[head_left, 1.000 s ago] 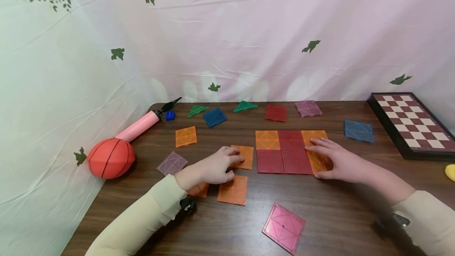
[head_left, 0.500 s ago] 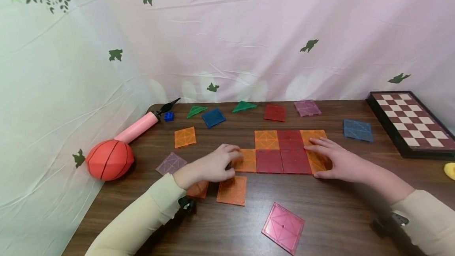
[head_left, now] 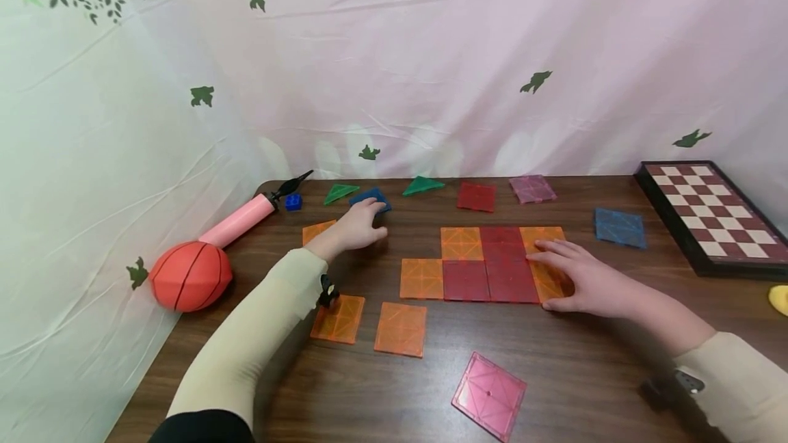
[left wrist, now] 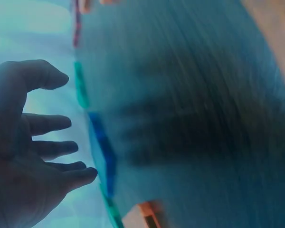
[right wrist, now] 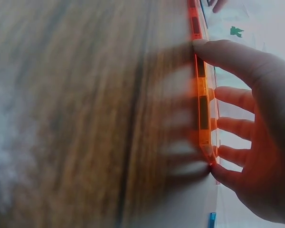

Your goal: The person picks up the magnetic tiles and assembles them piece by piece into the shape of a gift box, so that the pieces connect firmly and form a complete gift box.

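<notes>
Several flat, translucent magnetic tiles are joined on the table: red squares (head_left: 466, 280) in the middle, an orange square (head_left: 463, 243) at the upper left, and another orange square (head_left: 421, 279) along the left side. My right hand (head_left: 579, 277) rests on the orange tiles (head_left: 545, 279) at the block's right end, thumb and fingertips touching their edge and top in the right wrist view. Over the back left of the table, my left hand (head_left: 352, 226) holds nothing; its fingers are spread, fingertips overlapping a blue square tile (head_left: 367, 193). The left wrist view shows that blue tile (left wrist: 103, 154) beyond the fingers.
Loose orange tiles (head_left: 400, 329) and a pink tile (head_left: 489, 395) lie nearer the front. Green triangles (head_left: 423, 185), a red tile (head_left: 476, 197) and a purple tile (head_left: 533, 189) line the back. A ball (head_left: 191, 275) and pump (head_left: 240, 219) sit left, a checkerboard (head_left: 717, 210) right.
My left hand slid an orange square rightward against the red tile, let go, and moved up and away to the blue tile at the back. My right hand has stayed put.
</notes>
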A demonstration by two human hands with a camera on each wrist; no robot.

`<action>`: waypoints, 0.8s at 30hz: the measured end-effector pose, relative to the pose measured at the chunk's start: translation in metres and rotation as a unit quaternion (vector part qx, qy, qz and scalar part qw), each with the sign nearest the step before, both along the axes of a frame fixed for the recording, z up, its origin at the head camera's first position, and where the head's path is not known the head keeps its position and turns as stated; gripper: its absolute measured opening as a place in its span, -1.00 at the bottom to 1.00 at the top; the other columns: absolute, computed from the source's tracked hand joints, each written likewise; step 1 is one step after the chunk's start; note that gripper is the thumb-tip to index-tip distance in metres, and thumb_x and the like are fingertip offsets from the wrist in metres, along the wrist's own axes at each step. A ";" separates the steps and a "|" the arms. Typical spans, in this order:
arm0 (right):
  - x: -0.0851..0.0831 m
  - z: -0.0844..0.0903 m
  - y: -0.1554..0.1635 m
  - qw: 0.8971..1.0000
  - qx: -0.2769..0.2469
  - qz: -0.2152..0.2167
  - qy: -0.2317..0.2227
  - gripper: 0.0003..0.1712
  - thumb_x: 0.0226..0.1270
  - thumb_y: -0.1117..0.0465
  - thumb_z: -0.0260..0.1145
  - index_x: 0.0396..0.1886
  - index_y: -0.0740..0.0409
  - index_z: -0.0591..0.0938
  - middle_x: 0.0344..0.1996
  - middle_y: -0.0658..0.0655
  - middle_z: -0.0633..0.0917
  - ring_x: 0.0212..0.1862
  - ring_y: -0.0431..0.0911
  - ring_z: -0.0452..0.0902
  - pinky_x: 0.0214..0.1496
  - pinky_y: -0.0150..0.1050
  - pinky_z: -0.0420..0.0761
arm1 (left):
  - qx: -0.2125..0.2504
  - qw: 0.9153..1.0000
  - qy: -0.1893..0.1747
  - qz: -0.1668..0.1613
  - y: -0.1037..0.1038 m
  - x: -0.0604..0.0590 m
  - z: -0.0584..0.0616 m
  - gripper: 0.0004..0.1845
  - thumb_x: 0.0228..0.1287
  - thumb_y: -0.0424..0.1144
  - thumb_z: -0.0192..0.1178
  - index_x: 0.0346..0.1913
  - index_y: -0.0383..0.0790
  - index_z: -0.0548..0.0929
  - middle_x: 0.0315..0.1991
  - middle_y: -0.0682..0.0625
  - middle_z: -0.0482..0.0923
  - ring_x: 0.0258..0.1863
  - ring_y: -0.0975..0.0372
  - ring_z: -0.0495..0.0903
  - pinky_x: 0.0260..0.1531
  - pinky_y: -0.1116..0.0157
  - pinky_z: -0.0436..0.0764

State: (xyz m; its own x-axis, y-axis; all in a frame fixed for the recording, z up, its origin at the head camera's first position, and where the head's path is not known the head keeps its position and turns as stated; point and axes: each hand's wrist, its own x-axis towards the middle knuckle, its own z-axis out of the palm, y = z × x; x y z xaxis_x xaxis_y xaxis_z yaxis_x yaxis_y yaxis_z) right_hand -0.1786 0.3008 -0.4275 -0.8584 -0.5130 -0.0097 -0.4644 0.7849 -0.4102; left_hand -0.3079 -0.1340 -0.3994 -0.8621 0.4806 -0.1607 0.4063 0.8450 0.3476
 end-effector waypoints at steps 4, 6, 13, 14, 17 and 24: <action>0.000 0.000 -0.001 1.000 -0.001 0.000 -0.006 -0.02 0.07 -0.23 0.58 0.45 0.03 0.47 0.46 0.35 0.31 0.43 0.39 0.08 0.21 0.49 0.34 | -0.026 0.999 -0.016 0.014 -0.004 -0.006 -0.009 -0.28 0.48 -0.09 0.13 0.55 -0.38 0.22 0.57 -0.35 0.03 0.55 -0.13 0.04 0.48 -0.02 0.12; 0.000 0.000 -0.002 1.000 -0.002 -0.001 -0.008 -0.02 0.07 -0.22 0.58 0.45 0.03 0.47 0.46 0.35 0.30 0.44 0.39 0.08 0.21 0.49 0.33 | -0.032 0.999 -0.021 0.017 -0.006 -0.005 -0.012 -0.28 0.49 -0.08 0.13 0.55 -0.38 0.23 0.57 -0.34 0.04 0.55 -0.13 0.04 0.48 -0.02 0.13; 0.000 0.003 0.000 1.000 -0.001 -0.003 -0.002 -0.03 0.06 -0.19 0.59 0.44 0.04 0.48 0.47 0.35 0.30 0.44 0.40 0.07 0.21 0.49 0.33 | -0.015 0.999 -0.015 -0.027 -0.009 0.012 -0.013 -0.34 0.46 -0.11 0.15 0.50 -0.37 0.33 0.54 -0.33 0.12 0.53 -0.14 0.11 0.46 -0.03 0.17; 0.000 0.003 0.000 1.000 -0.002 -0.003 -0.003 -0.03 0.07 -0.19 0.59 0.44 0.04 0.48 0.47 0.35 0.30 0.44 0.40 0.07 0.21 0.50 0.33 | -0.011 0.999 -0.016 -0.035 -0.009 0.016 -0.013 -0.35 0.46 -0.12 0.15 0.50 -0.37 0.34 0.54 -0.34 0.12 0.53 -0.14 0.11 0.46 -0.03 0.17; 0.001 0.003 0.000 1.000 -0.001 -0.004 -0.006 -0.03 0.06 -0.20 0.59 0.44 0.03 0.48 0.47 0.35 0.29 0.44 0.40 0.06 0.20 0.51 0.33 | -0.004 0.998 -0.021 -0.056 -0.006 0.026 -0.013 -0.35 0.46 -0.13 0.15 0.50 -0.35 0.35 0.54 -0.33 0.11 0.53 -0.14 0.09 0.46 -0.03 0.17; 0.001 0.003 -0.002 1.000 0.001 -0.007 -0.003 -0.03 0.04 -0.20 0.60 0.42 0.03 0.49 0.45 0.35 0.32 0.42 0.40 0.09 0.19 0.50 0.35 | 0.010 0.994 -0.027 -0.101 0.006 0.043 -0.013 -0.37 0.45 -0.13 0.16 0.49 -0.31 0.37 0.54 -0.26 0.15 0.53 -0.10 0.11 0.46 0.00 0.18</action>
